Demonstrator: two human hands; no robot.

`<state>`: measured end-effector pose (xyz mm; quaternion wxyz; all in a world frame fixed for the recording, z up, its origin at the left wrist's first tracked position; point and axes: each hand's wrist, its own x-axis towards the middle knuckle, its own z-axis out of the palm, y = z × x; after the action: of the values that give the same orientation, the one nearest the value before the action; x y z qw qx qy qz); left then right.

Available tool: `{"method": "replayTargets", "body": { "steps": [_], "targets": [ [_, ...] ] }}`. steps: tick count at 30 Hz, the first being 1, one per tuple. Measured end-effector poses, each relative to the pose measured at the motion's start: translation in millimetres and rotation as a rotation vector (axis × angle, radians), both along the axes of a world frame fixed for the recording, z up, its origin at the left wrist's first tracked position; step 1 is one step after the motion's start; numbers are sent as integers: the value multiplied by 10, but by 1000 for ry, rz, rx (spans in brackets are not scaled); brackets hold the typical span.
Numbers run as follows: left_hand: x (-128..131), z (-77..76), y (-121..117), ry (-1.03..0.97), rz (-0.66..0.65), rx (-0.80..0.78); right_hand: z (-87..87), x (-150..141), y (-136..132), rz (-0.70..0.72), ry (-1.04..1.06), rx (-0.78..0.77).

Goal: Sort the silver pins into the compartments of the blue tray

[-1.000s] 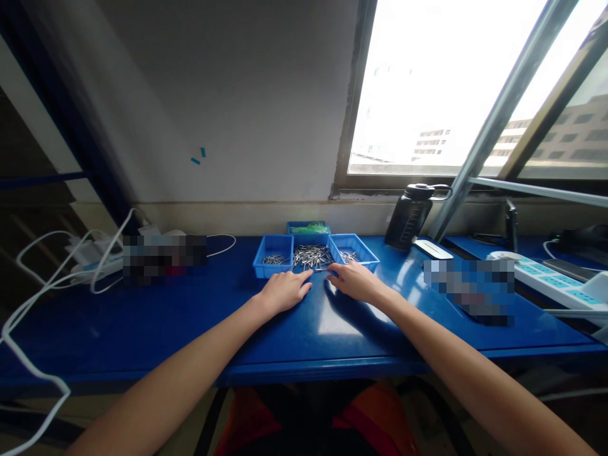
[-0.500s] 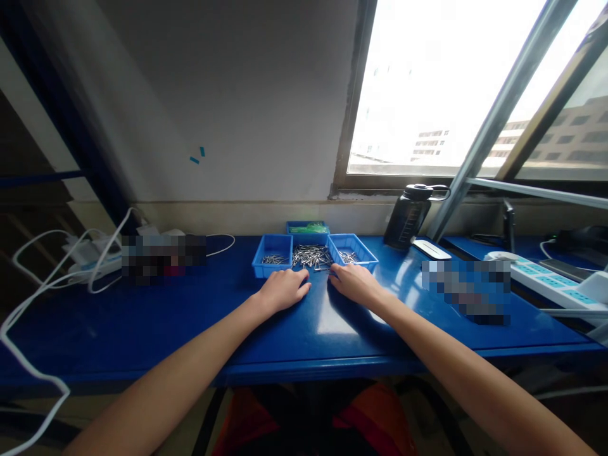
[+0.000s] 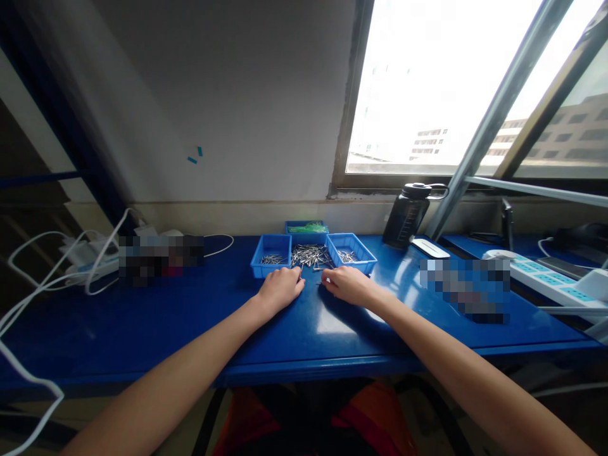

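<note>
A heap of thin silvery nail-like metal pins [image 3: 310,254] lies between two blue plastic bins. My left hand [image 3: 281,286] is in front of the left bin [image 3: 256,269], thumb and fingertips closed in a pinch at the near edge of the heap. A short metal piece seems to show at its fingertips, too small to make out surely. In front of the right bin [image 3: 363,266], my right hand [image 3: 349,284] is closed, with a thin metal pin [image 3: 318,282] sticking out leftward from its fingertips. Both bins hold some similar pins.
Behind the heap, a blue bin [image 3: 288,226] holds green plastic. A black water bottle [image 3: 405,216] and a white flat device [image 3: 430,249] stand at the right, beyond them a power strip [image 3: 546,278]. White cables [image 3: 28,310] run along the left. The blue table [image 3: 285,345] ends close to me.
My right hand has drawn slightly left and back from the heap, and a pin now shows at its fingertips. My left fingers have closed into a pinch. The view has shifted slightly.
</note>
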<state>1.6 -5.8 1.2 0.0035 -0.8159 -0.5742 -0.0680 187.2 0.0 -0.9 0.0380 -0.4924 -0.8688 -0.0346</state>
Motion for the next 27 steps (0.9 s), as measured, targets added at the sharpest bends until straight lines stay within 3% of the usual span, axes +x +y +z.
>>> {"method": "replayTargets", "body": {
  "steps": [8, 27],
  "targets": [
    [-4, -33, 37, 8, 10, 22, -54, 11, 29, 79, 181, 85],
    [-17, -53, 15, 52, -141, 13, -33, 44, 27, 31, 65, -29]
  ]
}}
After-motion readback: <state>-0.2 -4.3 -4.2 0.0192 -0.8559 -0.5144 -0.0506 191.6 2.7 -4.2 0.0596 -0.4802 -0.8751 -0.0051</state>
